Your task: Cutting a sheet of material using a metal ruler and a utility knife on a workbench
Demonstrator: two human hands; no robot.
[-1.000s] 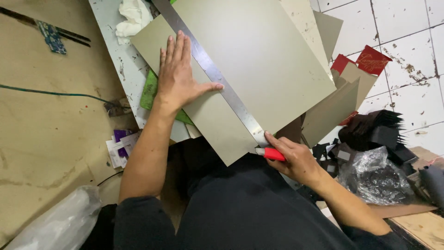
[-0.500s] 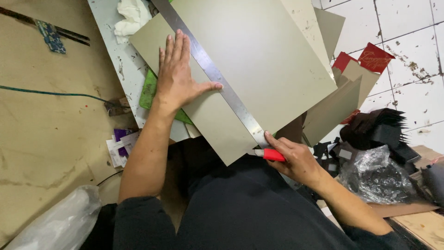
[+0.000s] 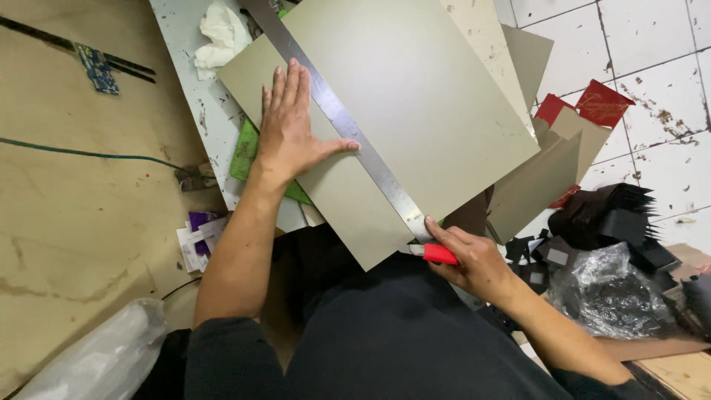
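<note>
A large grey-beige cardboard sheet [image 3: 415, 104] lies tilted across a green cutting mat [image 3: 246, 152]. A long steel ruler [image 3: 333, 115] runs diagonally over the sheet. My left hand [image 3: 290, 130] presses flat on the sheet, thumb against the ruler's edge. My right hand [image 3: 474, 259] grips a red utility knife [image 3: 437, 254] at the ruler's near end, by the sheet's lower edge.
More grey card sheets [image 3: 541, 170] and red paper pieces [image 3: 603, 104] lie to the right on a tiled floor. Black card scraps [image 3: 615, 215] and a clear plastic bag [image 3: 615, 289] sit at right. A crumpled white cloth [image 3: 218, 33] lies at top, a wooden board [image 3: 67, 222] at left.
</note>
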